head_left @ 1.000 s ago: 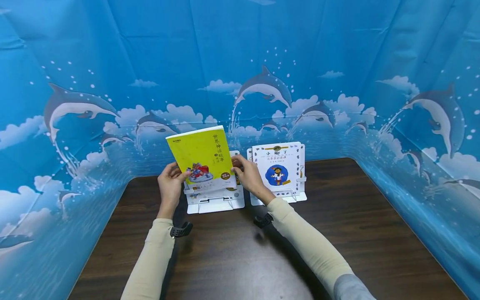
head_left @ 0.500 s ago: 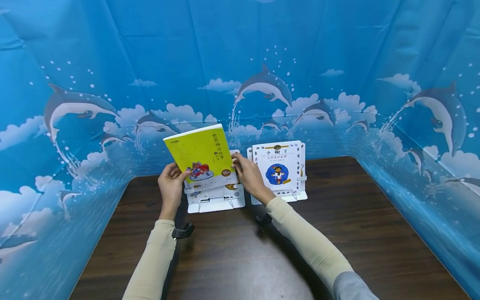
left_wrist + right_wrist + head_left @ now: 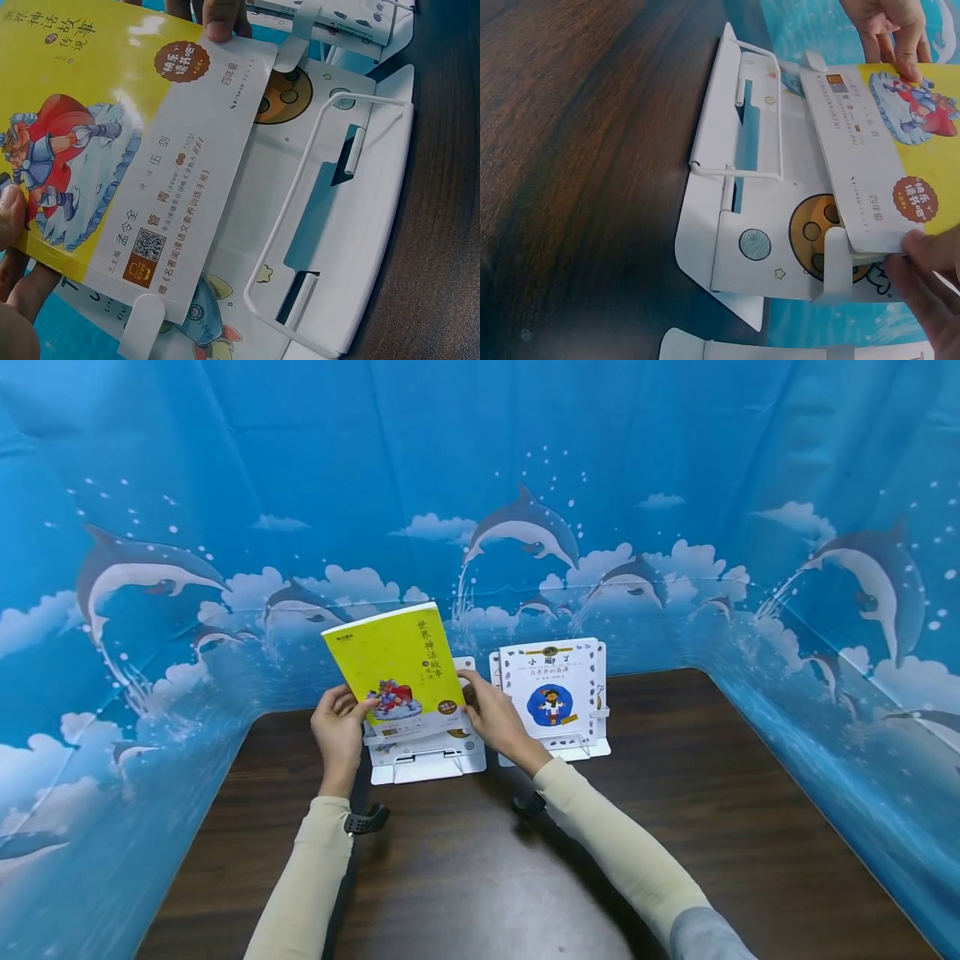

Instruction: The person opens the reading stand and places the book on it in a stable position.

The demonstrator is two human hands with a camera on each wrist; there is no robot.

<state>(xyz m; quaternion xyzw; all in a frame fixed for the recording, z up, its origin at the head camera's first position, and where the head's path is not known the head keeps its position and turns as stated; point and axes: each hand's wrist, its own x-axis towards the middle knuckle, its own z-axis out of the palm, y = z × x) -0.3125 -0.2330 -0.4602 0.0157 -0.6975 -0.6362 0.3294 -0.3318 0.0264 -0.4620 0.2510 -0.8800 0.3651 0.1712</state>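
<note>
A yellow and white paperback book leans tilted against a white book stand, its cover facing me. My left hand pinches the book's lower left edge, thumb on the cover and fingers behind. At the lower right edge my right hand pinches it too, as the right wrist view shows with the thumb over the corner. The book's bottom edge is near the stand's side clips, above the wire holder. Whether the bottom edge touches the stand cannot be told.
A second white stand to the right bears a white picture book with a round blue picture. Both stands are at the back of the dark wooden table. A blue dolphin-print curtain surrounds the table.
The head view has shifted slightly. The yellow book remains between both hands, and its tilt and position have changed only a little.
</note>
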